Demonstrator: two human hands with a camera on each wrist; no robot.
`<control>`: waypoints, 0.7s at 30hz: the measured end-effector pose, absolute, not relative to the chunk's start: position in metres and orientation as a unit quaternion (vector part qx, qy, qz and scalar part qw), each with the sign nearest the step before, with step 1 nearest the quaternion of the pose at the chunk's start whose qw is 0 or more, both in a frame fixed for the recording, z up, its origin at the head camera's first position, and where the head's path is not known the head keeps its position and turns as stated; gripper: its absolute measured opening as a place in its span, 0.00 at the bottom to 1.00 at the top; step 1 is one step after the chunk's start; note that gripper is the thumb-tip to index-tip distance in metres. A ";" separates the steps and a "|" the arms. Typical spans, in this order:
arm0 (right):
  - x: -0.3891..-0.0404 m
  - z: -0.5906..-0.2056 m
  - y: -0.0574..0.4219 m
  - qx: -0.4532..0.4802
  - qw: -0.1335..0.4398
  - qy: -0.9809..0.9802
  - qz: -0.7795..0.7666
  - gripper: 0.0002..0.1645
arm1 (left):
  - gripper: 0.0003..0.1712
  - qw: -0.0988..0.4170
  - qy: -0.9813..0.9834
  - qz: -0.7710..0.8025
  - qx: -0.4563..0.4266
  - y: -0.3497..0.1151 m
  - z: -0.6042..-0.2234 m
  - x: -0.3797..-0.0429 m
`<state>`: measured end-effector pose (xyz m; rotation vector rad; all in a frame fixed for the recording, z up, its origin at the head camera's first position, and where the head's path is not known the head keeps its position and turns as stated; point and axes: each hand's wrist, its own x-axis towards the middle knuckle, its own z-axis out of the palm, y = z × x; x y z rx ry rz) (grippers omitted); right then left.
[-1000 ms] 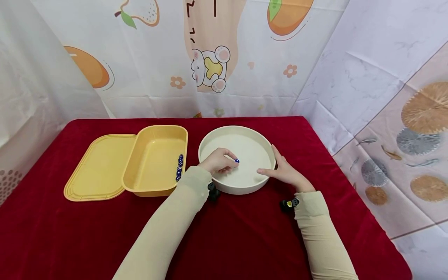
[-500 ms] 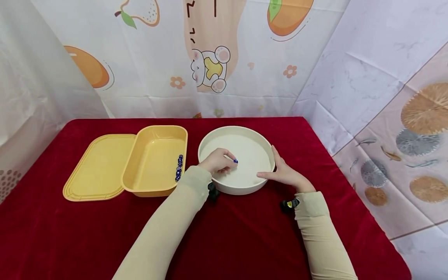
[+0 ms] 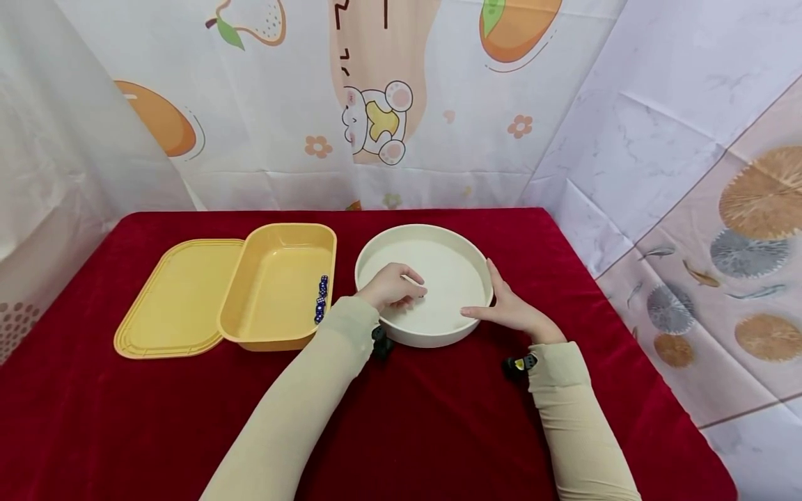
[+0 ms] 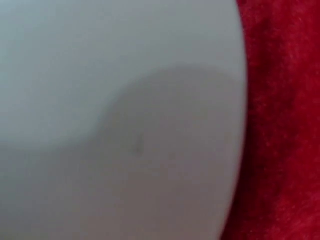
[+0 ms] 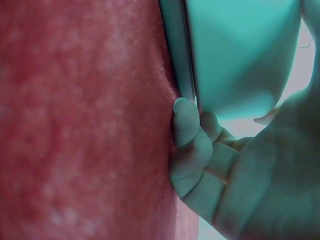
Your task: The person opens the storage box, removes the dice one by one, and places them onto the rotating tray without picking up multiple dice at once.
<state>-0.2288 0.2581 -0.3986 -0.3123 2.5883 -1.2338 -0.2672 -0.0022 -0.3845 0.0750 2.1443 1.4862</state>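
Note:
My left hand [image 3: 395,287] is over the left part of a round cream tray [image 3: 456,275], its fingers bent and pointing right. No blue die shows at its fingertips now, and I cannot tell whether one is tucked inside the fingers. At the tray's right side my right hand [image 3: 514,309] grips the rim, thumb over the near right edge and fingers along the outer wall. The right wrist view shows curled fingers [image 5: 187,145] against the tray wall [image 5: 180,50]. Only the blurred pale tray [image 4: 150,110] and a shadow fill most of the left wrist view, without the hand.
Left of the tray stands a yellow rectangular box [image 3: 272,292] with a row of several blue dice [image 3: 321,300] along its right wall. Its yellow lid [image 3: 182,299] lies beside it, partly under the box. A red cloth [image 3: 438,417] covers the table.
The blue die that showed at my left fingertips is out of sight, and those fingers have shifted slightly. My right hand stays at the tray's rim.

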 end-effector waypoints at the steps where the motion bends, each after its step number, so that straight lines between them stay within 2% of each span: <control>1: -0.229 -0.399 0.258 -0.107 0.127 0.890 -0.424 0.73 | 0.15 0.258 0.794 0.550 0.031 -0.002 -0.384 -0.267; 12: -0.230 -0.400 0.258 -0.097 0.135 0.894 -0.416 0.74 | 0.14 0.230 0.798 0.556 0.045 -0.008 -0.368 -0.268; 21: -0.230 -0.400 0.257 -0.094 0.136 0.894 -0.416 0.75 | 0.16 0.214 0.799 0.560 0.044 -0.033 -0.335 -0.263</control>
